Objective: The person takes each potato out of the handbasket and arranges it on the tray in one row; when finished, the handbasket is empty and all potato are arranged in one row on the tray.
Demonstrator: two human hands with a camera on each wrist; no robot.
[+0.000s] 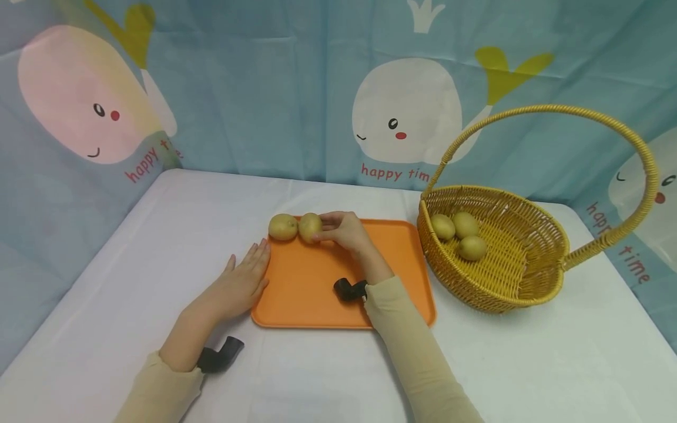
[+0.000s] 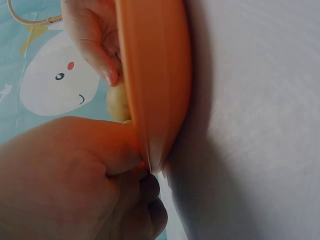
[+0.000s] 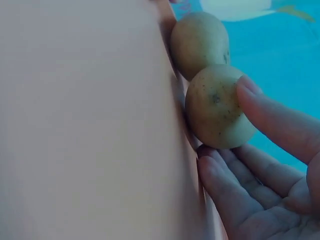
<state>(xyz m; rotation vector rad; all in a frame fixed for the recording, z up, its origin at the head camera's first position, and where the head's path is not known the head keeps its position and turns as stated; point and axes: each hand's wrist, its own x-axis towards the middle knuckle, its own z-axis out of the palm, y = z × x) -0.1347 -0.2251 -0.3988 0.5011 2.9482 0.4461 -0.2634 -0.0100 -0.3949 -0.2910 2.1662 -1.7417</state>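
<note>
Orange plastic, smooth and shallow-rimmed, the tray (image 1: 317, 294) lies flat on the white-clothed counter (image 1: 132, 264). Your right hand (image 1: 346, 230) curls its thumb and fingers round a potato (image 1: 309, 227) at the tray's far left corner, setting it down so it touches a second potato (image 1: 282, 227) already resting there; the raised rim likely keeps the round, tan, lightly speckled pair from rolling off. Your left hand (image 1: 244, 283) lies flat with straight fingers on the counter, fingertips pressed to the tray's left edge, apparently to steady it; it holds nothing. Just right of the tray stands a woven wicker basket (image 1: 529, 282) with a tall arched handle, its ribbed bowl cradling three more potatoes (image 1: 459, 234). Behind hangs a soft blue whale-print cloth (image 1: 264, 88).
</note>
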